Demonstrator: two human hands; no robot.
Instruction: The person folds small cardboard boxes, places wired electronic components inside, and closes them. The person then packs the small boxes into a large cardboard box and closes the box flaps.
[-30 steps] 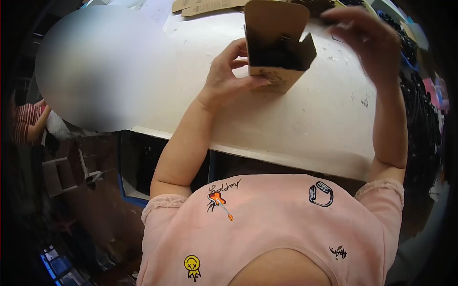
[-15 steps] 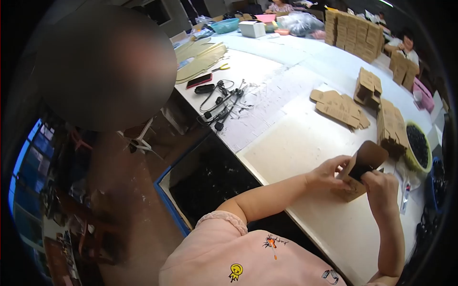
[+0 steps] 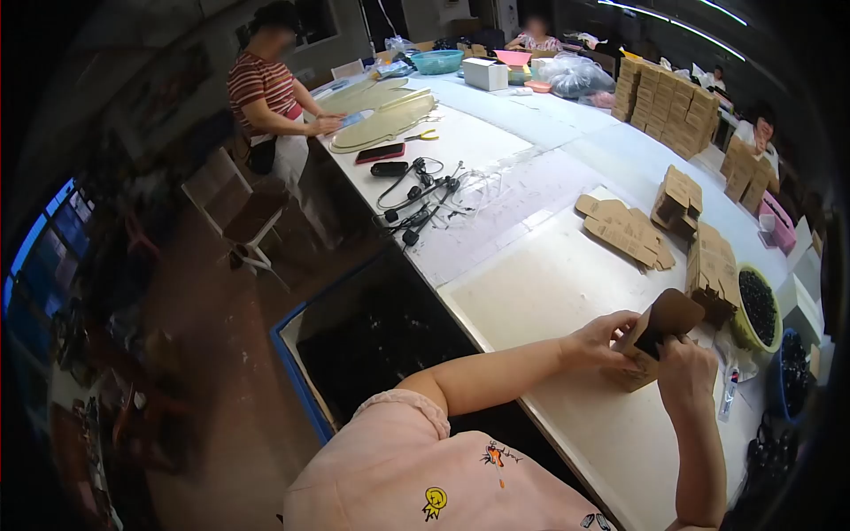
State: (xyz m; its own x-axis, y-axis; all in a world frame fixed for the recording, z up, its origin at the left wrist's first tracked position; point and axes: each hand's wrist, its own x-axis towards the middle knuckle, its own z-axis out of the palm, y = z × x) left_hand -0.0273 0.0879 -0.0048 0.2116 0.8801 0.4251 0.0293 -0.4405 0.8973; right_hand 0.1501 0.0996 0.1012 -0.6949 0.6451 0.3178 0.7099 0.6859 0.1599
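A small brown cardboard box [image 3: 634, 368] stands on the white table near its front right, its top flap raised. My left hand [image 3: 607, 342] grips the box by its left side, thumb in front and fingers behind. At the right edge of the open top, my right hand [image 3: 687, 361] is closed, its fingertips at the opening. Whether those fingers hold the box's edge or something inside is hidden. Flattened cartons [image 3: 627, 232] lie beyond the box, with stacks of folded cartons [image 3: 714, 265] beside them.
Black cables [image 3: 425, 199], a phone [image 3: 380, 153] and yellow-handled pliers [image 3: 423, 135] lie farther left. A green basket [image 3: 756, 310] of black parts and a blue basket [image 3: 794, 376] stand at right. A person in a striped shirt [image 3: 262, 88] works at the far left; others sit farther back.
The view has swung left and widened since the first frame. My right hand has come from beyond the box's right side to its opening. My left hand still grips the box.
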